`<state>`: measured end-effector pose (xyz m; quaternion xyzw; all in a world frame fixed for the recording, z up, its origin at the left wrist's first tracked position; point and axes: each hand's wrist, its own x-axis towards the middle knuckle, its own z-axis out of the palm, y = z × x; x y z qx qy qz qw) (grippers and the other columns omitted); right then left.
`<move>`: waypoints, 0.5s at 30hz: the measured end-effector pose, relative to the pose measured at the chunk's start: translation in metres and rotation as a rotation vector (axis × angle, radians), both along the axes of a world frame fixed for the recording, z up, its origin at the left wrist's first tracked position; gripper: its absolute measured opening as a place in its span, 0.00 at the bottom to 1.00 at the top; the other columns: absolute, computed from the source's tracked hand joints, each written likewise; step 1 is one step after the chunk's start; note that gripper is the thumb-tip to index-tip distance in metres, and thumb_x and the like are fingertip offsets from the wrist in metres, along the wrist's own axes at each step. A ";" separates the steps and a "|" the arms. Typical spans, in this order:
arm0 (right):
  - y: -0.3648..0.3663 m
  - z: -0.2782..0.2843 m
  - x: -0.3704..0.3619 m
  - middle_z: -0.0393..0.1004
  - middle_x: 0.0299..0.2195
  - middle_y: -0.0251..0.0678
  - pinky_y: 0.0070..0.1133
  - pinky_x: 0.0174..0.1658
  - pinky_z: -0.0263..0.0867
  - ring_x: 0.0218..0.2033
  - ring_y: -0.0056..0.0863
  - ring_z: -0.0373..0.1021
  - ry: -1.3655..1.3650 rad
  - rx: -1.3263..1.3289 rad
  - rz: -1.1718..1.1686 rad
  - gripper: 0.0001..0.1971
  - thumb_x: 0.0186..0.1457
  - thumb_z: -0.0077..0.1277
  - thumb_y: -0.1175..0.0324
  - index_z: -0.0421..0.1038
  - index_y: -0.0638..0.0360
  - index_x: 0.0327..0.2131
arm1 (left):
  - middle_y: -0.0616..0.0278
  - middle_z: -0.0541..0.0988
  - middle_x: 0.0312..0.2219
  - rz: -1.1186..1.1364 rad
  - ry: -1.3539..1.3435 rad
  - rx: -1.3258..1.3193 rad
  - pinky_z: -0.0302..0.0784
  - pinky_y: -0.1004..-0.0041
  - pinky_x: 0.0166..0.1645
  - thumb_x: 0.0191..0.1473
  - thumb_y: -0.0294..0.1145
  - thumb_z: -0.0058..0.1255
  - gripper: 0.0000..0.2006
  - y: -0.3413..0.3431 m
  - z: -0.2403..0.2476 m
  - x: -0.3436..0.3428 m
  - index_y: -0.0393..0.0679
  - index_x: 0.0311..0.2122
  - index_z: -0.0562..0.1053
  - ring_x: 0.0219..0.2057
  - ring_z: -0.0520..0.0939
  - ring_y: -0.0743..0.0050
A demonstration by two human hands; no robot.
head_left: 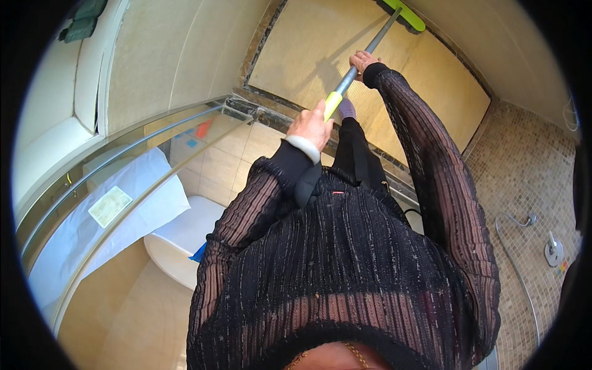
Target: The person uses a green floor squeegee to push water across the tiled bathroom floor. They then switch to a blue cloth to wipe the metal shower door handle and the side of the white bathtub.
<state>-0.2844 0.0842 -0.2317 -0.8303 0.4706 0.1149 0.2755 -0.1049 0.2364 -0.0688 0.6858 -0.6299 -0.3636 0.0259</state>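
My left hand (311,125) is closed around the yellow-green grip at the near end of a grey metal mop handle (377,38). Farther up the same handle, my right hand (362,61) grips the pole. The handle runs up and to the right to a flat green mop head (404,13) pressed on the beige tiled floor (308,49) at the top of the view. Both arms wear black ribbed see-through sleeves. My dark trouser leg and a pale sock show below the hands.
A curved glass shower screen with metal rails (123,179) stands at left, with a white shower tray (185,237) and a white sheet behind it. A mosaic-tiled wall (530,166) at right carries a shower hose (515,253) and a fitting (553,250). A dark stone border edges the floor.
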 end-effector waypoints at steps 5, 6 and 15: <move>0.063 -0.016 0.062 0.66 0.41 0.33 0.58 0.50 0.41 0.49 0.33 0.58 0.047 -0.135 0.066 0.13 0.43 0.50 0.59 0.66 0.45 0.35 | 0.42 0.74 0.26 0.044 0.043 0.092 0.70 0.62 0.33 0.49 0.34 0.48 0.20 0.058 0.014 0.059 0.44 0.49 0.63 0.32 0.75 0.43; 0.082 -0.019 0.081 0.68 0.38 0.32 0.58 0.50 0.40 0.46 0.32 0.61 0.030 -0.123 0.103 0.10 0.45 0.47 0.59 0.67 0.45 0.33 | 0.42 0.74 0.27 0.065 0.056 0.129 0.70 0.63 0.34 0.49 0.35 0.49 0.21 0.074 0.022 0.076 0.44 0.50 0.63 0.33 0.75 0.43; 0.208 0.028 0.178 0.72 0.29 0.30 0.31 0.41 0.58 0.38 0.29 0.66 -0.389 0.102 0.492 0.13 0.44 0.50 0.55 0.66 0.50 0.31 | 0.44 0.74 0.18 0.063 -0.146 0.077 0.70 0.61 0.24 0.47 0.41 0.52 0.20 0.204 0.083 0.177 0.49 0.46 0.69 0.21 0.76 0.47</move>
